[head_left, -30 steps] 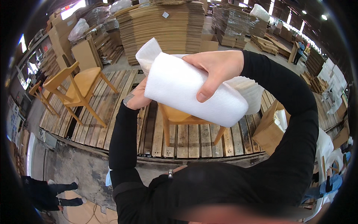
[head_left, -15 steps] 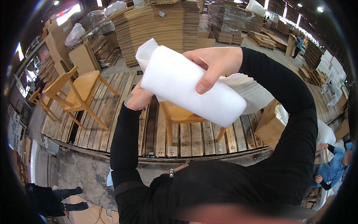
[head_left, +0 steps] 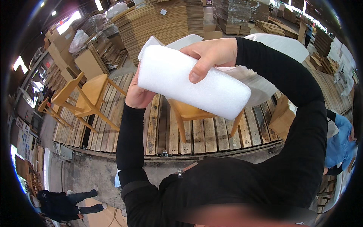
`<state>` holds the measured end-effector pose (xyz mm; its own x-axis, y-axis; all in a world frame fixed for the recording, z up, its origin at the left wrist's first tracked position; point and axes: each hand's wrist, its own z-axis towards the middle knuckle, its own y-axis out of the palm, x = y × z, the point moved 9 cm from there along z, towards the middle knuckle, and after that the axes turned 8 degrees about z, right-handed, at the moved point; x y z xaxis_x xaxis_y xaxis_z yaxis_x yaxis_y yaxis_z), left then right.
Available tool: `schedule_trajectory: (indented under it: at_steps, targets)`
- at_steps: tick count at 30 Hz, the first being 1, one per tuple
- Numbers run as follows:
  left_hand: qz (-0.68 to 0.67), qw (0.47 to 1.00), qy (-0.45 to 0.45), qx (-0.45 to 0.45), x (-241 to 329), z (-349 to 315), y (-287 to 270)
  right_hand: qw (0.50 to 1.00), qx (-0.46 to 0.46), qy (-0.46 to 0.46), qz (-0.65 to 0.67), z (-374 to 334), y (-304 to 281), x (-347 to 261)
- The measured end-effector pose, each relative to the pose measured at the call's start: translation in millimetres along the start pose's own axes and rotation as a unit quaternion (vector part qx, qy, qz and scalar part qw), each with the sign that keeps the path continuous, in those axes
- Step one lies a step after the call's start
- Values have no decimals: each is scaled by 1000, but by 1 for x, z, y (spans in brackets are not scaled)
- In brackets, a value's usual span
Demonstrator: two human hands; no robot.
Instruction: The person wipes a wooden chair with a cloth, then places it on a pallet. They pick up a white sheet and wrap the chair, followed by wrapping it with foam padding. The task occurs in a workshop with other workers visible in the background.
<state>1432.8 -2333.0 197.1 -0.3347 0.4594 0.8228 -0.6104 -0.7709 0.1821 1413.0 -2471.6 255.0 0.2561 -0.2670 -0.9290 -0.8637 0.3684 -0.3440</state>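
Note:
A thick white foam sheet (head_left: 174,81) is folded over the upper part of a wooden chair (head_left: 189,108). The chair's seat and front legs show below; its backrest is hidden inside the foam. My left hand (head_left: 139,90) grips the left end of the folded foam, its fingers partly hidden behind it. Across the top edge, my right hand (head_left: 211,55) clasps the foam, thumb pressed on the near face and fingers reaching to the far side. A looser part of the sheet spreads out behind and to the right of my right wrist.
The chair stands on a slatted wooden platform (head_left: 211,142). Another wooden chair (head_left: 96,90) is to the left, with one more beyond. A cardboard box (head_left: 283,117) sits at right. Flat cardboard (head_left: 162,34) is stacked behind. Other people are at lower left (head_left: 60,204) and right (head_left: 340,140).
Loose sheeting has flared up and outward behind my right forearm and behind the roll. Both hands keep their grip, and the foam sits slightly more level. My view has shifted a little.

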Motion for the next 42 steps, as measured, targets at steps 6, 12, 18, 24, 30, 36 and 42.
schedule_trajectory:
  at_steps: [6,12,18,24,30,36,42]
  targets:
    - [-29,999,31,23,1,-1,-3,999,-23,-16,-23,3,2,0]
    - [-40,997,48,46,-4,-3,-9,1000,-21,-19,9,3,0,0]
    - [143,987,53,51,-6,-5,-12,999,-4,-30,39,3,-1,2]
    - [179,975,117,57,-1,-6,-9,998,41,-19,50,0,-9,8]
    - [203,965,152,61,0,-6,-12,995,97,-11,25,-6,-19,2]
    - [183,966,165,80,0,-10,-15,987,145,15,-66,-8,-40,-9]
    - [186,977,102,33,-5,-6,-18,982,152,32,-106,3,-61,-3]
